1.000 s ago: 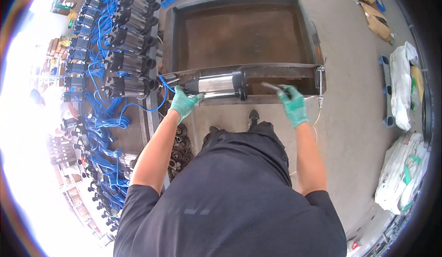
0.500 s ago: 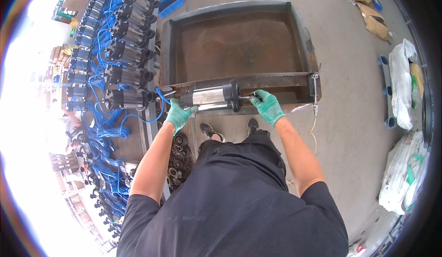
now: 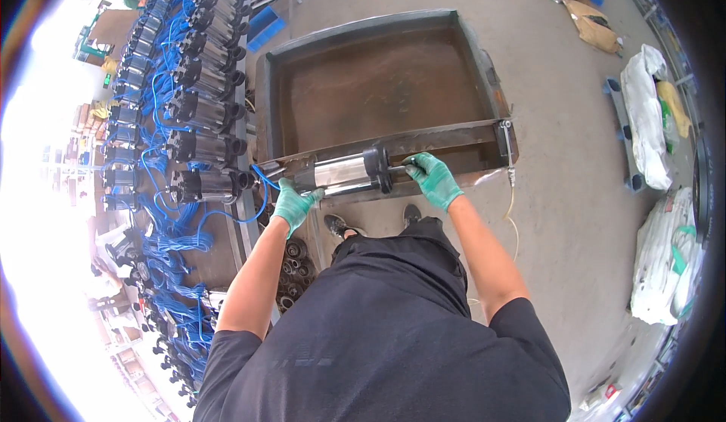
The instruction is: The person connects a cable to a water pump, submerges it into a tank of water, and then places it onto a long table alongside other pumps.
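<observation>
A submersible pump [image 3: 340, 172] with a silver body and black ends lies sideways over the near edge of a metal tank [image 3: 378, 136]. My left hand [image 3: 293, 204], in a green glove, grips the pump's left end from below, thumb along the body. A blue cable [image 3: 261, 203] runs off that end toward the left. My right hand [image 3: 435, 181], also gloved in green, closes its fingertips on a thin metal rod [image 3: 398, 168] that reaches the pump's black right end. How the rod joins the pump is hidden.
Brownish water [image 3: 378, 82] stands in the tank. Rows of similar pumps [image 3: 203, 148] with blue cables fill the bench on my left. A valve with a pale hose [image 3: 512, 176] hangs at the tank's right corner. White sacks [image 3: 658, 263] lie far right; a blue bin [image 3: 265, 29] stands beyond.
My view has shifted, so the tank appears slightly lower and farther left. The pump's left end now sits lower in the picture than its right end. Both hands keep their hold.
</observation>
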`<state>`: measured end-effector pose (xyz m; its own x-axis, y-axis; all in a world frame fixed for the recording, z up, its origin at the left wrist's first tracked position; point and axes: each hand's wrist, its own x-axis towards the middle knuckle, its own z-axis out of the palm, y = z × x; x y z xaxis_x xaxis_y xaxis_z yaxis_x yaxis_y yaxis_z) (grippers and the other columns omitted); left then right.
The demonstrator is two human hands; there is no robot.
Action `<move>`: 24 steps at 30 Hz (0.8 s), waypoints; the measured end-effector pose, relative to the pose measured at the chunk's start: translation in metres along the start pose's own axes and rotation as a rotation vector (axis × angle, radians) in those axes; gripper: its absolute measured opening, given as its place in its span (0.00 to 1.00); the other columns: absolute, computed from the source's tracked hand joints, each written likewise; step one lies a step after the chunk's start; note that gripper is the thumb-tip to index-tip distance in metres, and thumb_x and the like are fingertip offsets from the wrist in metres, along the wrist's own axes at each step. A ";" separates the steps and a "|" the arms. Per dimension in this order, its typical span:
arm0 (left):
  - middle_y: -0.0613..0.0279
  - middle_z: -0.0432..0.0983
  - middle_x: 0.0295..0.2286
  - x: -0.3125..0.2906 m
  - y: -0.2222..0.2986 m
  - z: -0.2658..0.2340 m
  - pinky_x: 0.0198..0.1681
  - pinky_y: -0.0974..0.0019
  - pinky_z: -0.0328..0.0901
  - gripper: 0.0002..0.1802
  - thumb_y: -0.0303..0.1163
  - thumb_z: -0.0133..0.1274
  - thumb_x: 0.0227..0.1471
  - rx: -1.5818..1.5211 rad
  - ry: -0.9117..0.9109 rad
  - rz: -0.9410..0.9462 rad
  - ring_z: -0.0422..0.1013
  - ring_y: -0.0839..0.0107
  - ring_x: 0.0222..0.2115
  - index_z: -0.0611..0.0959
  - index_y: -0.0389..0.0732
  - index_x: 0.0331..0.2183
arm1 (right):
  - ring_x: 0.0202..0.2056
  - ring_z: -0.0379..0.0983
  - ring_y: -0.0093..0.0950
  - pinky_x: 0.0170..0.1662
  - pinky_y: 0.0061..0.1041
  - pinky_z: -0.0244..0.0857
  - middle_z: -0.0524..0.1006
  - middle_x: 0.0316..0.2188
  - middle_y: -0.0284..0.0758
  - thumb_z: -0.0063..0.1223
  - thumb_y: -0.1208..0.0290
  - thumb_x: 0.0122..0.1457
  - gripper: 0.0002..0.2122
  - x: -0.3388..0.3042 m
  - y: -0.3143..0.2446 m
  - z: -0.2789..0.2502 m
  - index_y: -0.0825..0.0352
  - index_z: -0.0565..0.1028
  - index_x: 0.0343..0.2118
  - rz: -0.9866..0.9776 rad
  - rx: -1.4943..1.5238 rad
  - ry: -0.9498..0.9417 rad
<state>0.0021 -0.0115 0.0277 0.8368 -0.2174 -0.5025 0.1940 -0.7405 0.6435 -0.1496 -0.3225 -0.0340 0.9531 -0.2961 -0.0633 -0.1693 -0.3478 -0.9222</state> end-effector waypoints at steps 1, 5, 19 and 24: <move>0.52 0.74 0.48 -0.002 0.002 0.000 0.52 0.66 0.65 0.40 0.33 0.68 0.50 0.011 -0.001 -0.008 0.70 0.66 0.46 0.62 0.30 0.54 | 0.38 0.75 0.31 0.45 0.30 0.69 0.81 0.38 0.43 0.55 0.69 0.65 0.12 0.002 0.003 0.000 0.72 0.77 0.46 0.101 0.093 -0.049; 0.52 0.74 0.48 -0.002 0.002 0.002 0.52 0.66 0.65 0.38 0.33 0.69 0.50 -0.035 -0.016 0.081 0.70 0.66 0.46 0.63 0.31 0.53 | 0.38 0.75 0.30 0.45 0.28 0.68 0.81 0.39 0.41 0.56 0.67 0.65 0.13 0.001 0.005 -0.001 0.71 0.77 0.47 0.174 0.195 -0.092; 0.48 0.72 0.50 0.012 -0.023 0.005 0.55 0.64 0.64 0.45 0.37 0.70 0.49 -0.088 -0.030 0.081 0.69 0.64 0.49 0.59 0.28 0.56 | 0.17 0.62 0.18 0.20 0.20 0.57 0.68 0.20 0.25 0.48 0.57 0.69 0.18 0.003 -0.015 -0.007 0.63 0.72 0.54 0.546 0.786 -0.118; 0.43 0.69 0.54 0.016 -0.030 0.003 0.58 0.64 0.61 0.54 0.41 0.71 0.47 -0.025 -0.006 0.064 0.67 0.61 0.53 0.55 0.24 0.59 | 0.13 0.62 0.20 0.17 0.22 0.54 0.66 0.16 0.26 0.48 0.51 0.68 0.18 0.004 -0.026 -0.017 0.64 0.74 0.43 0.660 0.748 -0.131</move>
<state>0.0076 0.0052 -0.0014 0.8449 -0.2676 -0.4632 0.1528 -0.7091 0.6884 -0.1459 -0.3295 -0.0040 0.7533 -0.1117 -0.6481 -0.5153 0.5121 -0.6872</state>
